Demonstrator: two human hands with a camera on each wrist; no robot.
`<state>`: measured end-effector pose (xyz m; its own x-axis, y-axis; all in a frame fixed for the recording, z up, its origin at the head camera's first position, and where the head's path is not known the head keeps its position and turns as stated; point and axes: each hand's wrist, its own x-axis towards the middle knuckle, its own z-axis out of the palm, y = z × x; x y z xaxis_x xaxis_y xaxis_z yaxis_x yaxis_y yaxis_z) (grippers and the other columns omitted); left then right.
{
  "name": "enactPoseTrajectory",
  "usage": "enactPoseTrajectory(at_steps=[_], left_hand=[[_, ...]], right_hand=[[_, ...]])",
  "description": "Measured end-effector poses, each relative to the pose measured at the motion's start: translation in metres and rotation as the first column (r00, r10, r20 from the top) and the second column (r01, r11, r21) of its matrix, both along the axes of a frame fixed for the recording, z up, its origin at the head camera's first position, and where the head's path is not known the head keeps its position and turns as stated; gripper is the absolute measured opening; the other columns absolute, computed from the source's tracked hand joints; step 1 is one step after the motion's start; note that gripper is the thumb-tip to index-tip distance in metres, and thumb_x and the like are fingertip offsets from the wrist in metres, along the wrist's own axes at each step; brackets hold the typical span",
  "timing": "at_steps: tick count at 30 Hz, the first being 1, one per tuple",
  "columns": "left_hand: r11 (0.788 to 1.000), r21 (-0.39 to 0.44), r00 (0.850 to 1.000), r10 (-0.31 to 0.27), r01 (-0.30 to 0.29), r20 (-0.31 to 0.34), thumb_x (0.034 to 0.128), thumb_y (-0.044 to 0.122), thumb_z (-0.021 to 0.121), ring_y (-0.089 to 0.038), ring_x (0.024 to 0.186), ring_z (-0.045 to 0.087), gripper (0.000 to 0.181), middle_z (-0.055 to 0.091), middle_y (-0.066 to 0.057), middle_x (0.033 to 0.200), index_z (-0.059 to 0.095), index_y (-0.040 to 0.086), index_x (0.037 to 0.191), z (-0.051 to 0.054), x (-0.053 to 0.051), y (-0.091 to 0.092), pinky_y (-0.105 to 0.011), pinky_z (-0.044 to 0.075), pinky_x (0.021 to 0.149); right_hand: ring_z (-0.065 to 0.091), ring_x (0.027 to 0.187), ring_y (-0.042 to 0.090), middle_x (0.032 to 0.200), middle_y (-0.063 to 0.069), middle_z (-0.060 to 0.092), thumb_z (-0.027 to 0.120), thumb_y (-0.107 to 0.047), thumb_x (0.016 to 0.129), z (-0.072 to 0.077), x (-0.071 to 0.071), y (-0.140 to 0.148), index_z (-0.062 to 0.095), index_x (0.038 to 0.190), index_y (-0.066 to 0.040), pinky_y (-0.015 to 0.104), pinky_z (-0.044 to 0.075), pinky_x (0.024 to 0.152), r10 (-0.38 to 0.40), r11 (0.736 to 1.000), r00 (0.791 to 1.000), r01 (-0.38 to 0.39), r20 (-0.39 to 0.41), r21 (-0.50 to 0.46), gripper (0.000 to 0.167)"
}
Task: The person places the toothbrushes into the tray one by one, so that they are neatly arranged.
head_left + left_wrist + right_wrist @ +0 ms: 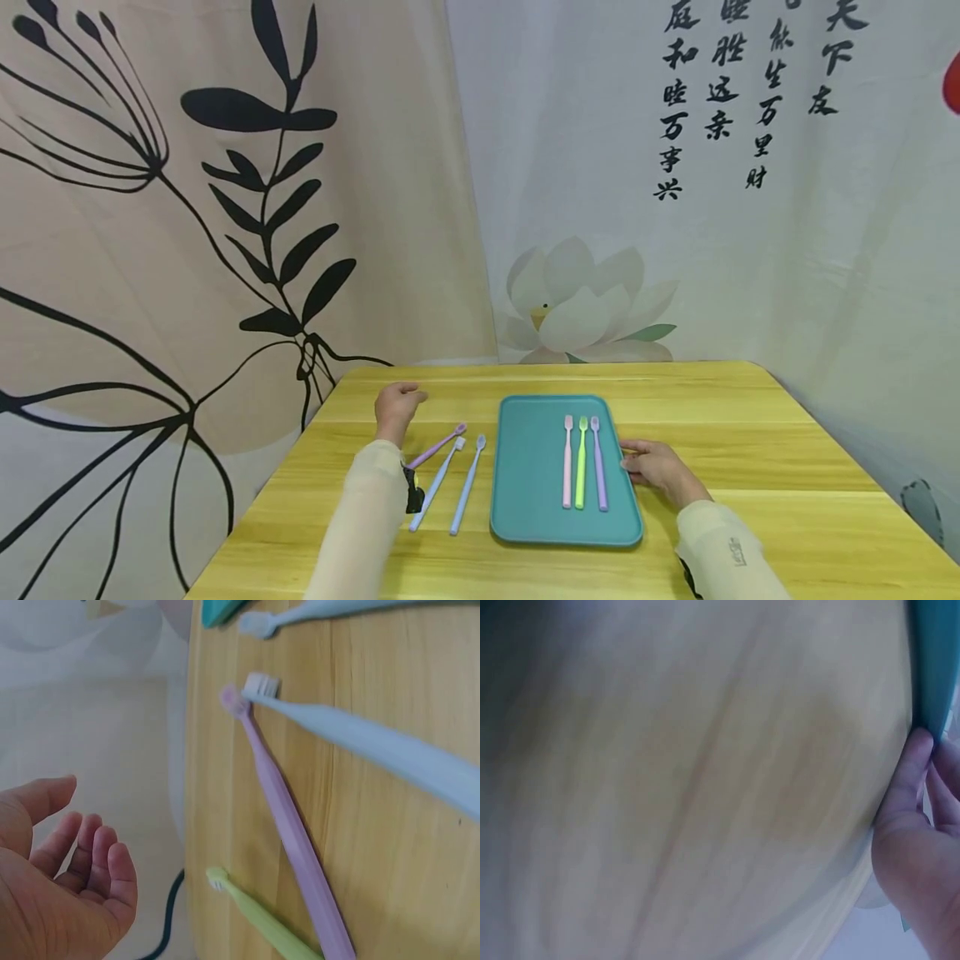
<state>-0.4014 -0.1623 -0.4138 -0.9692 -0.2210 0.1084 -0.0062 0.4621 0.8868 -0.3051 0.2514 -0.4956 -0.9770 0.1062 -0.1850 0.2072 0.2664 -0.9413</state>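
"There's the right hand (919, 851), far right; thumb (909, 772) tip touching the teal tray (935, 667)!"

"Just a strip of that tray showing, upper right; the other fingers sit beyond the thumb, partly out of frame!"

"And the wooden tabletop (690, 787) fills most of the view, blurred; a brown grain line slants down it; pale backdrop (862, 941) peeks past its edge, lower right!"

Teal tray (528, 475), pastel toothbrushes (581, 471), yellow wood-grained table (750, 442)
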Motion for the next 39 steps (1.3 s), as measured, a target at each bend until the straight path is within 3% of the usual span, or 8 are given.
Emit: enactPoseTrajectory(at_steps=[17,29,35,39], left_hand=[[0.995,0.065,0.997,0.069,-0.071,0.027,0.0935,0.013,0.065,-0.044,0.122,0.049,0.04,0.054,-0.028,0.134,0.061,-0.006,0.128,-0.011,0.009,-0.043,-0.053,0.041,0.101],[0.966,0.208,0.987,0.141,-0.155,0.082,0.0914,0.013,0.068,-0.043,0.131,0.042,0.043,0.05,-0.028,0.14,0.06,-0.006,0.129,-0.035,0.011,-0.06,-0.053,0.033,0.11],[0.967,0.174,0.98,0.17,-0.186,0.101,0.0923,0.013,0.065,-0.043,0.121,0.049,0.042,0.053,-0.03,0.132,0.06,-0.006,0.129,-0.049,0.013,-0.065,-0.052,0.039,0.103],[0.958,0.207,0.977,0.18,-0.2,0.113,0.0927,0.012,0.064,-0.043,0.117,0.05,0.042,0.053,-0.031,0.13,0.059,-0.008,0.13,-0.057,0.014,-0.066,-0.05,0.042,0.099]], right_hand=[[0.061,0.089,0.016,0.111,0.021,0.058,0.057,0.003,0.096,0.0,0.001,0.0,0.047,0.14,0.011,0.032,0.056,0.079,0.003,1.0,1.0,-0.003,-0.006,0.015,0.047],[0.062,0.089,0.016,0.112,0.021,0.059,0.057,0.003,0.096,0.001,0.002,-0.001,0.046,0.141,0.011,0.033,0.056,0.08,0.003,1.0,1.0,-0.003,0.002,0.008,0.047],[0.062,0.09,0.016,0.112,0.021,0.059,0.058,0.003,0.096,0.002,0.002,-0.001,0.046,0.14,0.011,0.034,0.056,0.081,0.004,1.0,1.0,-0.004,0.0,0.019,0.047],[0.061,0.089,0.016,0.11,0.02,0.059,0.058,0.003,0.096,0.002,0.002,-0.001,0.046,0.14,0.011,0.033,0.056,0.08,0.0,1.0,1.0,0.0,0.0,0.017,0.047]])
